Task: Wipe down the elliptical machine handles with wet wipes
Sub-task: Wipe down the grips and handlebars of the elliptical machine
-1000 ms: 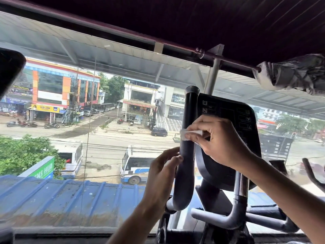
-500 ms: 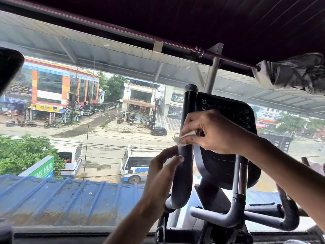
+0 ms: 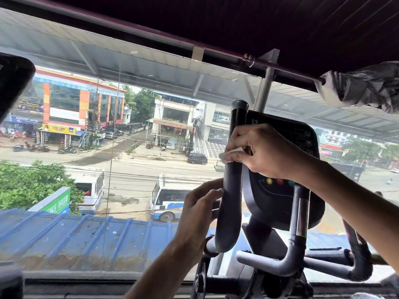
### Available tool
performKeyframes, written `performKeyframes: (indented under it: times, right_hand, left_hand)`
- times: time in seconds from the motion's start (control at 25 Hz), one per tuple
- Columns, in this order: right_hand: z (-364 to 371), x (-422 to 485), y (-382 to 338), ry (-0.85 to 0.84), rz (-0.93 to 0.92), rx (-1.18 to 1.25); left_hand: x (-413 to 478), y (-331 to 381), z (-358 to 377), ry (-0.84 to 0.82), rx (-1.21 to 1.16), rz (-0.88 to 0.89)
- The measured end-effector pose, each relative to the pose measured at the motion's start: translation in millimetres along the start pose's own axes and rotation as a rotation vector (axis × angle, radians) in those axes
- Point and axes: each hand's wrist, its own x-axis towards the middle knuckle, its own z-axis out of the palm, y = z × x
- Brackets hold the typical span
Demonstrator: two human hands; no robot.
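A dark padded left handle (image 3: 231,203) of the elliptical stands upright in front of me, bending at its foot toward the frame. My right hand (image 3: 262,151) wraps around its upper part and presses a white wet wipe (image 3: 229,155) against it. My left hand (image 3: 199,210) holds the same handle lower down from the left, fingers curled round it. Behind the handle sits the black console (image 3: 285,190) with coloured buttons. A second, right handle (image 3: 358,253) shows low on the right, partly hidden by my right forearm.
A large window pane (image 3: 108,169) lies straight ahead, overlooking a street and a blue roof. A dark rod (image 3: 151,37) crosses overhead with a bundled grey cloth (image 3: 362,88) at the right. Grey fixed grips (image 3: 276,264) sit below the console. A black object (image 3: 13,83) juts in at the left.
My right hand has slid the wipe up the handle a little over the last second. My left hand has kept its place on the lower handle.
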Motion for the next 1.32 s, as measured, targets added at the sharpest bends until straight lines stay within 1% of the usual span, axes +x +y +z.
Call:
performKeyframes:
  times: [0.04, 0.12, 0.16, 0.28, 0.32, 0.44, 0.64, 0.8, 0.92, 1.0, 1.12, 1.16, 1.24, 1.28, 1.32]
  right_hand:
    - [3, -4, 0, 0.040, -0.013, -0.012]
    - [8, -7, 3, 0.183, -0.024, -0.044]
    - [8, -7, 6, 0.206, -0.014, -0.036]
    - [0, 0, 11, 0.107, 0.030, 0.007]
    - [-2, 5, 14, 0.109, 0.042, -0.008]
    - [-6, 26, 25, 0.218, 0.059, -0.063]
    - [-10, 55, 42, 0.345, 0.137, -0.131]
    - [-15, 64, 46, 0.314, 0.173, -0.111]
    - [-12, 66, 47, 0.373, 0.156, -0.166]
    - [-13, 69, 45, 0.327, 0.172, -0.156]
    - [-18, 75, 45, 0.336, 0.152, -0.200]
    - [-20, 76, 45, 0.303, 0.144, -0.205]
    - [-23, 79, 43, 0.177, 0.166, -0.170]
    - [-23, 81, 42, 0.151, 0.181, -0.168]
    - [-22, 82, 41, 0.166, 0.194, -0.180]
  left_hand:
    - [1, 0, 1, 0.008, -0.004, -0.006]
    - [4, 0, 4, 0.024, -0.006, -0.011]
    - [4, 0, 5, 0.029, 0.002, -0.005]
    - [7, 0, 6, 0.028, 0.035, 0.014]
    - [8, 0, 6, 0.034, 0.044, 0.015]
    - [10, 1, 5, 0.037, 0.051, 0.014]
    - [10, 2, 2, 0.013, 0.069, 0.011]
    - [11, 5, 0, -0.023, 0.083, 0.009]
    - [11, 6, -2, -0.039, 0.095, 0.019]
    - [11, 8, -3, -0.058, 0.097, 0.017]
    - [11, 9, -4, -0.064, 0.095, 0.014]
    - [10, 10, -4, -0.069, 0.090, 0.012]
    - [10, 10, -5, -0.087, 0.079, 0.008]
    - [10, 10, -6, -0.092, 0.077, 0.008]
    - [10, 9, -7, -0.095, 0.079, 0.010]
